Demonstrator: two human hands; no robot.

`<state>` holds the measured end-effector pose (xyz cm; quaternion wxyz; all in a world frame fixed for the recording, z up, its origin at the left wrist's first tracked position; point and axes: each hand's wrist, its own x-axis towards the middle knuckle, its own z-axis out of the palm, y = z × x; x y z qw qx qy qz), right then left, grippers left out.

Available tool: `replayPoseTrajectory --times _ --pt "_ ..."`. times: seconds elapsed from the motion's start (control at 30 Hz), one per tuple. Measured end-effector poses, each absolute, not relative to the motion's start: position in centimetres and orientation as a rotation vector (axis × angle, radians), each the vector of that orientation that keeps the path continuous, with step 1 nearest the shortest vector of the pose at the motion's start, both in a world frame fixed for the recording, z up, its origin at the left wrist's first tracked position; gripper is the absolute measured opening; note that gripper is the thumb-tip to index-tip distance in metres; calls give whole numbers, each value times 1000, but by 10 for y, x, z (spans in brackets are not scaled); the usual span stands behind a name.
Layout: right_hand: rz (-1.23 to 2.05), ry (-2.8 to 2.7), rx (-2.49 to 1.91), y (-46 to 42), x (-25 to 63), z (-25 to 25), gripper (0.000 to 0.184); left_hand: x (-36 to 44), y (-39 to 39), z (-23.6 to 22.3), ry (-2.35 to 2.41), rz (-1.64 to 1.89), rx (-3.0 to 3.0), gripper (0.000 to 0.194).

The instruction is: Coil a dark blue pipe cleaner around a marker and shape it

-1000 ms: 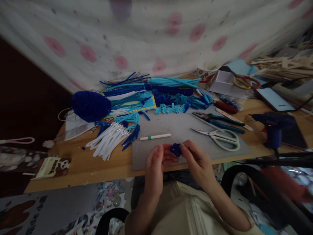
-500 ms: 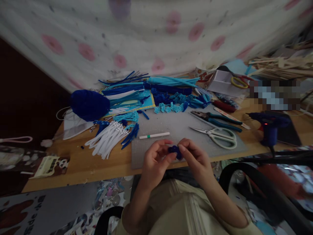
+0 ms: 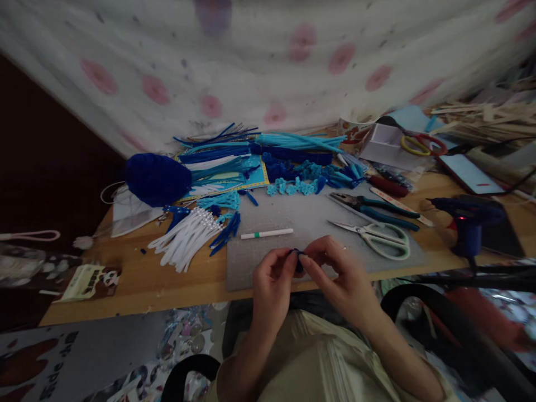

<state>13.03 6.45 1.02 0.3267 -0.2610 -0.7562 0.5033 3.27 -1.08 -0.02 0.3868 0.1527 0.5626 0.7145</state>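
Observation:
Between my fingertips, above the front of the grey cutting mat [image 3: 268,215], is a small dark blue pipe cleaner piece [image 3: 298,262], bent into a loop-like shape. My left hand [image 3: 272,279] pinches it from the left, thumb and index finger closed. From the right, my right hand [image 3: 335,273] grips it with thumb and index finger. Fingers cover much of the piece. Just beyond my hands lies a white pen [image 3: 268,233] with a green band. To the right are scissors [image 3: 383,239] with pale green handles and teal-handled pliers [image 3: 372,211].
White pipe cleaner pieces with beads [image 3: 184,240] lie at the left, below a big blue fuzzy bundle [image 3: 158,180]. Light blue flower shapes [image 3: 297,186] line the mat's far edge. A blue glue gun [image 3: 467,223] with a red light stands at the right, near a phone [image 3: 472,174].
My fingers have drawn closer around the blue piece, which now shows less and looks turned. My left hand is more upright. The whole view has shifted slightly.

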Motion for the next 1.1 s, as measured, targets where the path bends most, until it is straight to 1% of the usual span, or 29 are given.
replayPoseTrajectory --times 0.07,0.13,0.2,0.27,0.37,0.43,0.53,0.6,0.7,0.8,0.9,1.0,1.1 --pt "1227 -2126 -650 73 133 17 10 31 -13 0 1548 1746 555 18" --pt "1214 -2212 -638 78 134 21 13 31 -15 1 1621 1689 691 16" --pt "1303 -2232 -656 79 133 21 16 33 -15 0 1694 1652 783 15" --pt "1468 -2168 -689 76 130 18 19 37 -14 -2 1822 1636 857 15" --pt "1790 -1907 -734 72 124 10 28 40 -14 -7 2007 1617 964 13" --pt "2053 -1651 -764 70 121 5 34 41 -15 -10 2041 1604 1002 13" --pt "2394 -1189 -809 68 118 1 33 41 -16 -13 2010 1661 927 16" --pt "2506 -938 -822 66 116 -1 29 41 -16 -15 1969 1722 841 19" --pt "2579 -734 -816 64 114 -1 28 40 -15 -16 1907 1775 759 23" --pt "2579 -757 -820 65 114 0 30 36 -14 -13 1818 1777 725 22" --pt "2452 -991 -856 68 116 0 34 31 -14 -8 1698 1756 652 18" --pt "2223 -1343 -869 69 118 -1 40 25 -16 -2 1675 1660 656 15" --pt "1868 -1682 -853 68 120 -2 41 17 -19 2 1872 1501 940 8"
